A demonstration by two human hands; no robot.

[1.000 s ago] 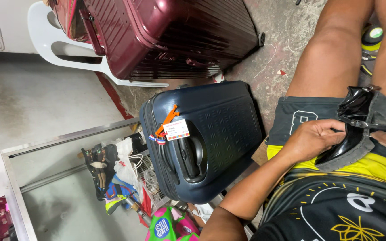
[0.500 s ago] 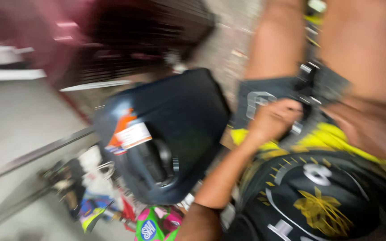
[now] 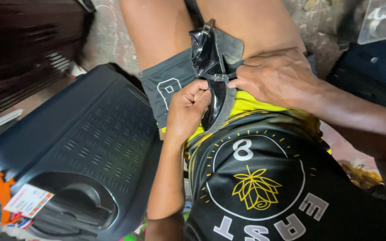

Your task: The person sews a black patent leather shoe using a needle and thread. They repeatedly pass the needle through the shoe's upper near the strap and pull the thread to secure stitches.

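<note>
Dark blue ribbed suitcase (image 3: 81, 151) fills our 8 o'clock, close against our left leg; white tag with orange strap (image 3: 25, 201) at its handle end. Black glossy shoe (image 3: 211, 67) sits on our lap at 12, sole edge grey, small buckle strap. Left hand (image 3: 186, 111) fingers curled tight round its heel; right hand (image 3: 278, 78) pinches the strap.

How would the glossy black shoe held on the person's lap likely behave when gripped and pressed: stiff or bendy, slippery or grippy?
The black shoe has a shiny, patent-like upper, so it probably feels smooth and a little slippery. Its grey sole edge looks thin and flat, so it may flex somewhat. The left hand and right hand both grip it, near a small buckle, suggesting it is light.
</note>
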